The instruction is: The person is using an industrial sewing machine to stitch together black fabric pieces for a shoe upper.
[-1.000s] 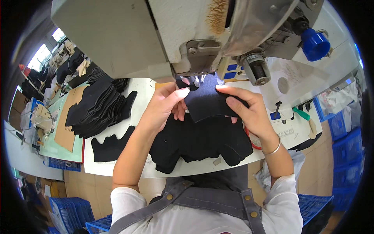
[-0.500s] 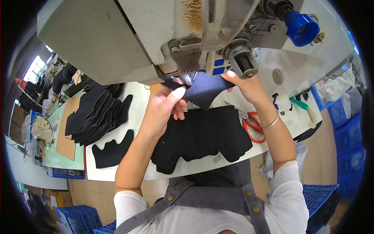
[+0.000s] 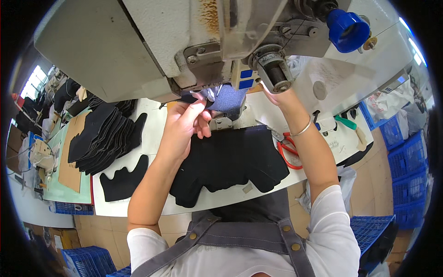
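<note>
A small dark-blue piece of fabric [image 3: 229, 99] lies under the head of the sewing machine [image 3: 147, 41], by the needle area. My left hand [image 3: 185, 121] pinches its left edge between thumb and forefinger, the other fingers curled. My right hand [image 3: 278, 96] reaches behind the thread-guide parts to the right of the fabric; its fingertips are hidden there, so their grip does not show. Below both hands, a large black cut fabric piece [image 3: 226, 159] is spread on the white table [image 3: 152, 131].
At left are a stack of black cut pieces [image 3: 101, 138] and a single black piece [image 3: 123, 180]. Red-handled scissors [image 3: 288, 154] lie by my right forearm, a green-handled tool [image 3: 346, 122] farther right. Blue crates [image 3: 406, 161] stand at the right.
The fabric has shifted farther under the machine head, and less of it shows. My right hand has moved away from its right edge, partly behind the machine parts. The whole view has shifted slightly.
</note>
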A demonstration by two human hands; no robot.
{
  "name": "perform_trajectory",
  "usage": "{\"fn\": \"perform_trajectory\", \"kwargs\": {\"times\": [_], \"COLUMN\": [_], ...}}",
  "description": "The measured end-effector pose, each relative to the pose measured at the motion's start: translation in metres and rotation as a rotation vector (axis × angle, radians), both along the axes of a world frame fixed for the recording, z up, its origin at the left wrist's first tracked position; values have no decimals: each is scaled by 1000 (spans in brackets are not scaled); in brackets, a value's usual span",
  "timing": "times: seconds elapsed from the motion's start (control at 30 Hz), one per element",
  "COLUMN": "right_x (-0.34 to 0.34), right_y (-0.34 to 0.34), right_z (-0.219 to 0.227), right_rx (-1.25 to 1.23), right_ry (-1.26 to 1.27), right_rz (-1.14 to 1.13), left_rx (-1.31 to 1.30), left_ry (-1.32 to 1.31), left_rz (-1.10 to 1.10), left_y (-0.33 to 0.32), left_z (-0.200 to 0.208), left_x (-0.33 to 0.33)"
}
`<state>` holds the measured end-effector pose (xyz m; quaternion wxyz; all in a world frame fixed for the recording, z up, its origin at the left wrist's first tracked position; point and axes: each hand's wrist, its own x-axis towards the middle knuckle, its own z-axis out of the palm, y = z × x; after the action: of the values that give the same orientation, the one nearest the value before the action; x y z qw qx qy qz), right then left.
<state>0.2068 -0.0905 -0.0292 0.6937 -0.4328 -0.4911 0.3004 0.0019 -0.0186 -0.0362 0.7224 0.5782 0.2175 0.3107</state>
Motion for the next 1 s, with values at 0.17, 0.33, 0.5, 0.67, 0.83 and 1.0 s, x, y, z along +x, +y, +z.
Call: {"fn": "perform_trajectory", "kwargs": {"times": [0.17,0.33,0.5,0.67,0.83,1.0], "right_x": [8,9,9,6,6,2], "right_y": [25,28,22,20,16,-8], "right_z": [11,12,10,9,8,-2], "right_rx": [-6,-18,-37,-61,-88,-111], "right_ry": [-78,-157,-235,-301,-376,-464], "right_rz": [-99,-188,-253,-330,-425,-529], "left_rx": [19,66,85,71,48,59], "left_ry": [-2,-21,21,10,-28,-18], "left_rz": [30,17,20,31,46,16], "left_y": [3,15,15,13,8,12], "left_z": [4,0,3,5,7,5], "left_x": [7,11,10,10,11,12]}}
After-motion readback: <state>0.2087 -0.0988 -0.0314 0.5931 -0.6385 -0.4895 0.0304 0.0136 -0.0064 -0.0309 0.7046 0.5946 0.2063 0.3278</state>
